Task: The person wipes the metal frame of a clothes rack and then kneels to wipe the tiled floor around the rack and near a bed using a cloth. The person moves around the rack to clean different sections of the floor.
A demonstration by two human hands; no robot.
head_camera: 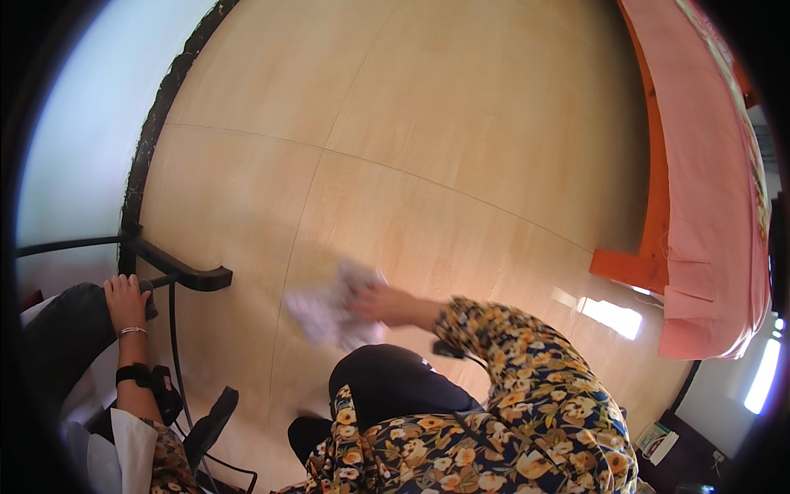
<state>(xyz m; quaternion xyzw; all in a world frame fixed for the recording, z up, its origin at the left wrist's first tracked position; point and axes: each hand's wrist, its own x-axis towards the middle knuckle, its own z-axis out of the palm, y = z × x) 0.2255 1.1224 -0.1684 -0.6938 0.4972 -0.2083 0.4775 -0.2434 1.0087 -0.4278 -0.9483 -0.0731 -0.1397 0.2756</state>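
My right hand holds a crumpled pale cloth low over the wood-look tiled floor. Motion blur softens both, and part of the cloth is hidden beneath my fingers. At the left, my left hand has its fingers and thumb around the end of a dark, cloth-like thing; exactly what this is, I cannot tell. Close beside that hand is the curved foot of a black metal frame. My dark-trousered knee is bent just below the cloth.
A white wall with a black baseboard runs along the left. To the right stands an orange wooden bed frame with a pink cover hanging over it. A black cable hangs beside my left arm.
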